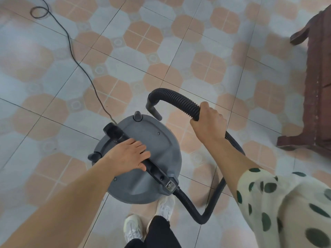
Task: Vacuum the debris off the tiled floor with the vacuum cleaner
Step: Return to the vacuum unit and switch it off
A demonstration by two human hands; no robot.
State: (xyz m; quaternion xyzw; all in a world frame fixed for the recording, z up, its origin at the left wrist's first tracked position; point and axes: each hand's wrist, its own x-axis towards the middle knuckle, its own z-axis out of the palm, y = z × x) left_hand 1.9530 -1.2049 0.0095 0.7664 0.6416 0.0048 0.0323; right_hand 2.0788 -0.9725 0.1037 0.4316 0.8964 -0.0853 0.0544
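A dark wooden piece of furniture (pixel 315 83) stood at the right edge of your view. Its carved feet were on the tiled floor (pixel 161 51), well apart from the vacuum cleaner (pixel 161 158). A thin black power cord (pixel 71 49) ran from a loop at the top left, across the tiles, to the far side of the machine, cutting through the floor ahead on your left. Your white shoes (pixel 133 228) were just behind the machine, the right one close under its rim.

The vacuum cleaner sat low in the middle of your view, directly in front of your feet. Whether it rested on the tiles or hung from your grip could not be told. Your hands were apart, each clamped on a part of it. Your left hand (pixel 128 155) wrapped the black carry handle (pixel 118 135) that spans the grey lid. Your right hand (pixel 208 120) gripped the ribbed hose (pixel 179 100) off to the machine's right. From that grip the hose arched left to a rigid end piece (pixel 152 108) pointing down beside the far rim. Whether it touched the tiles was not clear. Behind your hand the hose passed under your forearm, looped near your right shoe and joined the machine's near side.

The lid closed the drum, so its contents did not show.

Open tiles stretched ahead and to the left, crossed only by the cord. On the right the furniture bounded the floor.
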